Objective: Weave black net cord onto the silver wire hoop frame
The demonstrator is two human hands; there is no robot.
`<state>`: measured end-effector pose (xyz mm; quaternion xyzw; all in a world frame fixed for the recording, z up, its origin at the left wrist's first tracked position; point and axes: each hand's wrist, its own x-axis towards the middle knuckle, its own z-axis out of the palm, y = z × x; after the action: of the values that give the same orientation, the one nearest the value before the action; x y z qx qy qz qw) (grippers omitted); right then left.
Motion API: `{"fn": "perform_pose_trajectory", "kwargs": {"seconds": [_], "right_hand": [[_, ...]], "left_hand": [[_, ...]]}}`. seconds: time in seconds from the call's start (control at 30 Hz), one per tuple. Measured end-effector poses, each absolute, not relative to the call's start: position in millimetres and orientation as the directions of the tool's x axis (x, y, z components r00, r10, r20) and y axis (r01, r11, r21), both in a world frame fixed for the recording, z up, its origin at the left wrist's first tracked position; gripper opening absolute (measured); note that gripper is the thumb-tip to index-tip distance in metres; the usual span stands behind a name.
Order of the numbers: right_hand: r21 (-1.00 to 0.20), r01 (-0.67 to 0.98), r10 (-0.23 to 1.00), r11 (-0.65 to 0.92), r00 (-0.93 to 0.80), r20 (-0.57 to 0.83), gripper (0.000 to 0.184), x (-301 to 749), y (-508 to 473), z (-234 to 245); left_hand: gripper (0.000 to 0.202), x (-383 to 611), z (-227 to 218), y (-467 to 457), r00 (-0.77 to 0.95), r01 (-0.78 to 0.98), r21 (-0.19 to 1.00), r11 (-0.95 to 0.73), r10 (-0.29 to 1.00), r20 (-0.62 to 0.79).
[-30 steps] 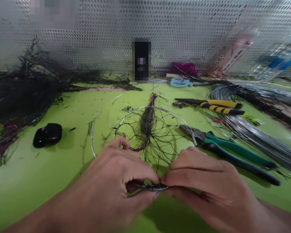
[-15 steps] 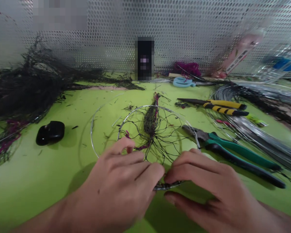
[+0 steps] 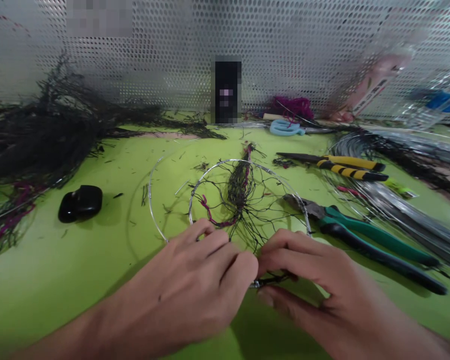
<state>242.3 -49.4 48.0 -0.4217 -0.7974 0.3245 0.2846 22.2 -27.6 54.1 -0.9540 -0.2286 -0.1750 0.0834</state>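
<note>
A lime-green bench [image 3: 60,280] runs up to a perforated metal wall [image 3: 322,50]. The left hand [image 3: 202,285] and right hand [image 3: 315,280] both pinch the near rim of one webbed wire hoop [image 3: 240,192], which lies just beyond their fingertips. One bare hoop [image 3: 152,200] lies beyond the left hand. There are two tools: green-handled pliers [image 3: 360,235] just beyond the right hand and yellow-striped pliers [image 3: 345,167] farther off. One black lump [image 3: 80,202] sits out to the left of the left hand.

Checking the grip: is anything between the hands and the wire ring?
Nothing visible. The left hand and right hand both pinch the wire ring at its near edge; the green pliers lie at its right side.
</note>
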Motion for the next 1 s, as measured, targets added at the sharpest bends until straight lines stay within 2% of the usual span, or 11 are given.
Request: {"fn": "perform_pose_trajectory", "kwargs": {"seconds": [0.17, 0.4, 0.67, 0.83, 1.0], "right_hand": [[-0.78, 0.496, 0.863, 0.382, -0.494, 0.108, 0.013, 243, -48, 47], [-0.825, 0.472, 0.859, 0.309, -0.512, 0.029, 0.015, 242, -48, 52], [-0.829, 0.501, 0.851, 0.249, -0.521, -0.059, 0.02, 244, -42, 60], [-0.833, 0.521, 0.81, 0.188, -0.562, -0.169, 0.017, 249, -36, 66], [-0.835, 0.512, 0.81, 0.202, -0.567, -0.152, 0.016, 250, -35, 68]], "left_hand": [[0.016, 18, 50, -25, 0.881, 0.405, -0.035, -0.914, 0.38, 0.282], [0.022, 16, 51, -20, 0.903, 0.343, -0.011, -0.939, 0.326, 0.279], [0.026, 18, 55, -20, 0.917, 0.328, -0.036, -0.944, 0.309, 0.252], [0.031, 22, 60, -21, 0.917, 0.321, -0.024, -0.947, 0.304, 0.257], [0.029, 23, 62, -23, 0.91, 0.336, -0.053, -0.94, 0.309, 0.277]]}}
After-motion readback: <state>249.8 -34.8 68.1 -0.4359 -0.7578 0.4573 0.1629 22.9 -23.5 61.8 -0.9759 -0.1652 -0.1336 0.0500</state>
